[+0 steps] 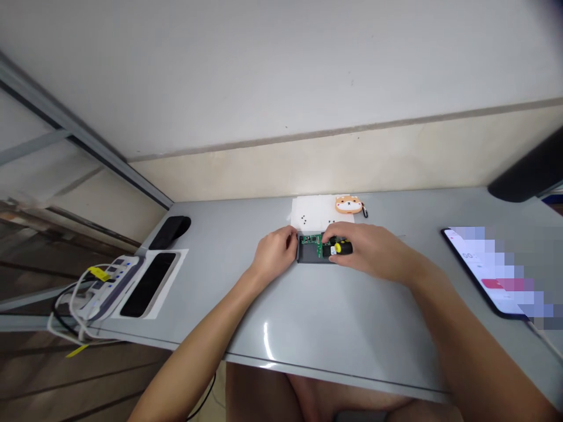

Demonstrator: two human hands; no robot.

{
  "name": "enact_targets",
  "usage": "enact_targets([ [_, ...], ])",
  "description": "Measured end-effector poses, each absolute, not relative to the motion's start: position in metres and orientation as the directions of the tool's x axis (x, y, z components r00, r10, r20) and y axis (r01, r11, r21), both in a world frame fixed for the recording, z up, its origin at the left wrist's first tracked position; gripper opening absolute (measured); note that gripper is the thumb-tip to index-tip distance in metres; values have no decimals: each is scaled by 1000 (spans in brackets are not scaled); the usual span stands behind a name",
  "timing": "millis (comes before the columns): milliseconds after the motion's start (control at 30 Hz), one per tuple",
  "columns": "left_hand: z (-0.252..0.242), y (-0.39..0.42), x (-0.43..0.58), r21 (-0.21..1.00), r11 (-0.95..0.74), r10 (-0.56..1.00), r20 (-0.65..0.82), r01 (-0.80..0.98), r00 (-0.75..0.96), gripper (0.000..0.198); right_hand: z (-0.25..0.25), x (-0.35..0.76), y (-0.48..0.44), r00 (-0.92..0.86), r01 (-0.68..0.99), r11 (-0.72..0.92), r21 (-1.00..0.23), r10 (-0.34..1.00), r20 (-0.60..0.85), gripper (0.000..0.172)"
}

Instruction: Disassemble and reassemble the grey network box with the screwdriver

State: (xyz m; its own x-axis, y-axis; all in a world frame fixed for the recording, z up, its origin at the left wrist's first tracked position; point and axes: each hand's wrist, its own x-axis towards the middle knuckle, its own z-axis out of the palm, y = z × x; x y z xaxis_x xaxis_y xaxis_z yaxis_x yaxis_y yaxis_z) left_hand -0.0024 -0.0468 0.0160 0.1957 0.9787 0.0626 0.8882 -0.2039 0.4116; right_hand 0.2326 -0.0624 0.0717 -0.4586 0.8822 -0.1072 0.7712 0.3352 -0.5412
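On the grey bench (343,328), we find a black rectangular case (309,254) containing green circuitry (312,239). Left hand (276,249) meets its left edge, presumably bracing; finger closure, we cannot tell. Right hand's (373,247) fingers grasp a black-and-yellow cylinder (345,247) over its right half.

Bare forearms (215,328), bare left grip (273,253), bare right grip (372,249)

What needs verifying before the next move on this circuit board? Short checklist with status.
1. Left hand at the left edge of the black tray: ok.
2. Right hand gripping the black-and-yellow tool: ok.
3. Tool's working end properly placed: cannot tell, too small and partly hidden.
4. Loose tiny black pieces kept on the white paper, away from the green circuit board: ok.
5. Whole board visible: not ok, right hand covers part.
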Motion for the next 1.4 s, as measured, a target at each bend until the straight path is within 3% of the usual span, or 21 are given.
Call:
enact_targets([
  [267,14,-48,-2,452,-219,975,69,865,211,26,71,231,-60,-409,822,265,-504,891,-199,27],
  [400,14,-49,-1,471,-263,962,198,842,189,26,64,232,-60,-416,795,250,-552,888,-196,31],
  [567,15,-54,2,456,-517,850,373,724,372,25,62,240,-54,-364,708,328,-625,928,75,26],
  [700,13,-60,8,412,-652,757,306,637,577,38,71,246,-50,-43,655,246,-715,956,289,18],
  [833,7,-63,14,427,-651,747,217,627,628,42,78,248,-45,274,460,284,-841,856,439,16],
  [967,5,-63,15,445,-631,765,214,636,608,41,71,253,-34,466,270,182,-946,834,294,30],
  [1100,7,-62,12,464,-635,760,236,617,605,41,60,253,-28,483,253,-25,-967,869,104,49],
  [1400,4,-59,7,496,-632,758,233,596,610,43,54,237,-31,376,498,-24,-867,906,191,54],
])
